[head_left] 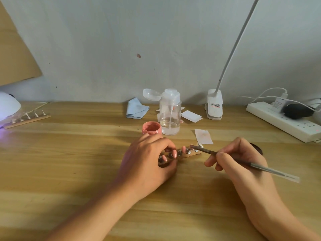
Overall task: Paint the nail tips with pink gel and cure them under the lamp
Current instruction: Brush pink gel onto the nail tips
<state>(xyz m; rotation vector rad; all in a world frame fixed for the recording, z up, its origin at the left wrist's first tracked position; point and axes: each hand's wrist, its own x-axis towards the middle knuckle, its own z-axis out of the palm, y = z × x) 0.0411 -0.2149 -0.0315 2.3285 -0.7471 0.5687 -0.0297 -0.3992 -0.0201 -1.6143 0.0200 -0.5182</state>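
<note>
A wooden strip [190,154] with a row of nail tips [174,154] on metal stands lies on the table in the middle; several tips are pink. My left hand [147,159] grips the strip's left end, fingers curled over it. My right hand [236,159] pinches a thin brush [225,156] like a pen, its tip touching the tips near the strip's right end. The open pink gel jar [151,128] stands just behind my left hand. The white curing lamp [7,106] sits at the far left edge, glowing violet.
A second strip of stands [27,117] lies in front of the lamp. Behind the jar are a clear pump bottle [170,113], a blue cloth [136,108], white paper pads [191,116] and a clip lamp base [214,106]. A power strip [284,120] lies at right.
</note>
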